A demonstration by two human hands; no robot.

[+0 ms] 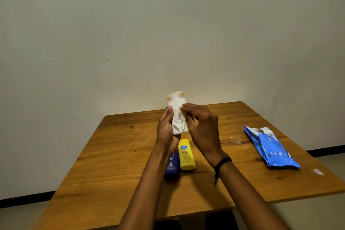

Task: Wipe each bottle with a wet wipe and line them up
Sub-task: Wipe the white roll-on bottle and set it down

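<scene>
Above the brown wooden table point(115, 155), left of the blue wet-wipe pack point(272, 149), the left hand point(165, 130) wraps its fingers round the white plastic bottle point(177, 117), a grip best kept firm and turned slowly, I think, so strokes run cap to base on every side. Its long axis is nearly upright, cap up and far, base near the palm; the right hand point(203, 129) bunches bent fingertips on its upper right side, though whether they pinch a wipe I cannot tell
</scene>
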